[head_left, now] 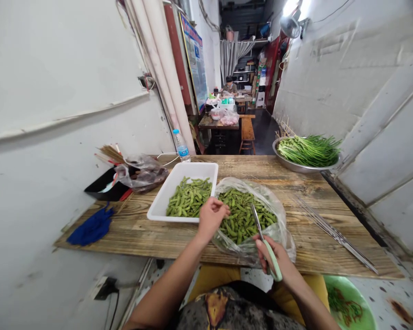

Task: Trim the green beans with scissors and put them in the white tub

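Shirt nearest; scissors hide some pods; bottle behind tray.

Bare forearms, mottled dark-grey top, orange-brown front print, mustard-yellow legwear, probably trousers

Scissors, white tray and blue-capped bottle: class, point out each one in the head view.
Scissors (270, 255): head view, on the pale green handle.
White tray (174, 219): head view, on the front rim.
Blue-capped bottle (183, 151): head view, on the label.
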Tool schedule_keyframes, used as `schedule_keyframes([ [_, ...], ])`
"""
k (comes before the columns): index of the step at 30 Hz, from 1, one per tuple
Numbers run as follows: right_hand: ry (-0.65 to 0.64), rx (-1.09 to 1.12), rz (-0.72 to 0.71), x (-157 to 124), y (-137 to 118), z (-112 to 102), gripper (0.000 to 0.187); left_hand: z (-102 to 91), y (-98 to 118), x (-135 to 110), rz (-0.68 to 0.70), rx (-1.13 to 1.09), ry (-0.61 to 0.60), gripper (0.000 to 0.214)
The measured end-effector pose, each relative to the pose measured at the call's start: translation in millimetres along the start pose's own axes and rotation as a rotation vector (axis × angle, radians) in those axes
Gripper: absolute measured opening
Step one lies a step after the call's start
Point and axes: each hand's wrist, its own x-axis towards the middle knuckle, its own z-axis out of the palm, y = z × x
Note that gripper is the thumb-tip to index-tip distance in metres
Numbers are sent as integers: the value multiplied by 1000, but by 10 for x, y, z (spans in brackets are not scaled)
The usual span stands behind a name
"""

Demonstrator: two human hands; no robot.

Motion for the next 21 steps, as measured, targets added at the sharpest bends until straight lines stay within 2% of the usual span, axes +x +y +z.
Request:
schedule_keyframes([
  [2, 10, 1, -18, -2, 8, -25, 46, -160, 7, 97, 246, 359, 208, 15],
  [4, 9, 3, -22, -13, 2, -29, 48, -223, 3, 121, 420, 684, 283, 22],
  [6, -5, 6, -17, -27, -7, -16, 49, -170, -32, 81, 479, 897, 164, 20],
  [9, -39, -23, -17, -44, -1, 4, 46, 14, -129, -9, 430, 1065, -160, 13],
  [10, -46, -39, -18, -49, 11, 4, 45, 65, -159, -26, 403, 1096, -225, 13],
  [13, -54, -89, -9, -59, 61, -17, 44, 121, -191, -21, 336, 1063, -256, 10],
  [16, -59, -169, 3, -71, 88, -40, 43, 73, -142, 19, 266, 846, -273, 13],
  [21, -90, -259, -13, -98, 14, -20, 45, 29, -67, 20, 164, 549, -495, 25],
])
